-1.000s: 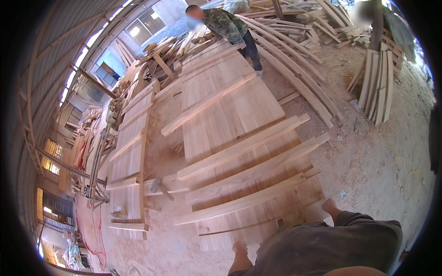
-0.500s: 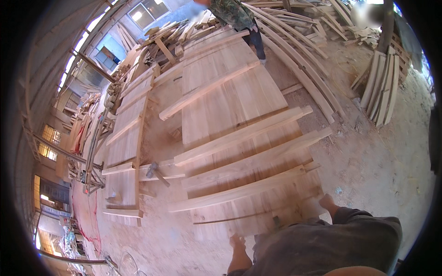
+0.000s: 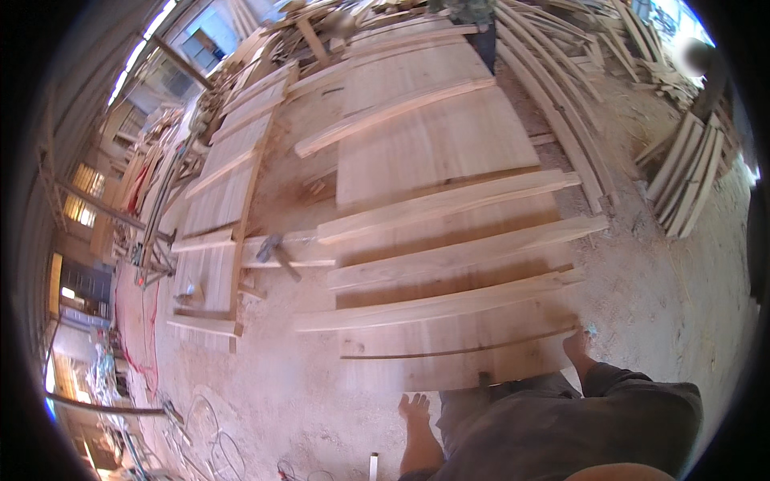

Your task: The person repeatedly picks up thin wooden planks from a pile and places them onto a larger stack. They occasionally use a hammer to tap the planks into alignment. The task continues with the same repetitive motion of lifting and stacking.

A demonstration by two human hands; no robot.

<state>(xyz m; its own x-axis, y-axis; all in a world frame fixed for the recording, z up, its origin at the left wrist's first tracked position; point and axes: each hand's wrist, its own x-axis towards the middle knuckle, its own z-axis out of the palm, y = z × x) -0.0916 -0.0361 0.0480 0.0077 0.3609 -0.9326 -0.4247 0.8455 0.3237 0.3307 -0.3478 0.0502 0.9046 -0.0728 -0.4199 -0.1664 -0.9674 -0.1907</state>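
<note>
Since a second ago my view had tipped downward, so the panel (image 3: 449, 357) slid up the picture and the other person (image 3: 473, 20) at its far end was almost cut off by the top edge. My hands were out of sight, so I could not tell whether my fingers were clenched, released or grasping anything. What showed of me were two bare feet: the left foot (image 3: 417, 425) stood on the sandy floor (image 3: 666, 289) just short of the panel's near edge, and the right foot (image 3: 579, 353) rested at its near right corner, touching the wood. Dark trousers (image 3: 553, 425) filled the lower edge. The panel lay flat on the floor with three battens (image 3: 457, 256) laid across it, well apart from one another. A hammer (image 3: 274, 250) lay on a board to the left, beside a second, narrower panel (image 3: 220, 208). Loose planks (image 3: 682, 176) were stacked to the right.
</note>
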